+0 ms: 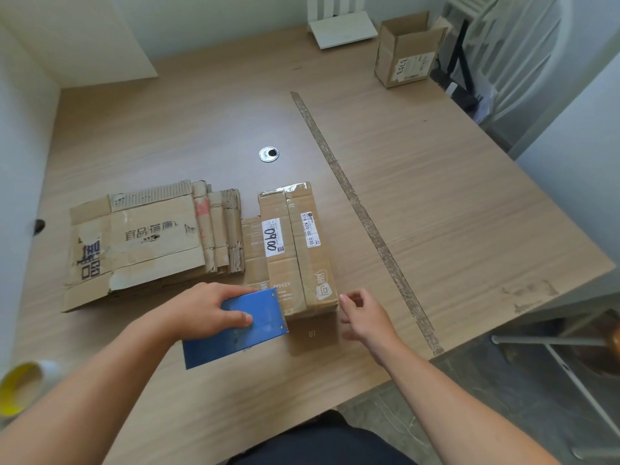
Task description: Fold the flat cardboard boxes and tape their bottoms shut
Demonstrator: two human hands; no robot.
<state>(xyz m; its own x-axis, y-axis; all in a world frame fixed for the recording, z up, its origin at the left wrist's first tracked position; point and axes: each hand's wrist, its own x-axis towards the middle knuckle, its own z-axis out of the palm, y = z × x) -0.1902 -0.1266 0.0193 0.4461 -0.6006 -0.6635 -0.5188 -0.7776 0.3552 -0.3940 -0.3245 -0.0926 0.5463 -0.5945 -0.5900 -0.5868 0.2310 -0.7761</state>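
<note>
**Q:** Where does the folded box lie?
**A:** The box [295,250] rests mid-surface [436,196], taped seam facing up, just right of a stack of flat cardboard [144,243].

**Q:** And the hands?
**A:** The left hand [208,310] grips a blue tool [248,327], whose edge meets the box's near-left corner. The right hand [364,317] is just beside the near-right corner, fingers loosely spread, holding nothing.

**Q:** Elsewhere?
**A:** A tape roll [20,387] sits near left, and an open box [407,52] stands far right.
</note>
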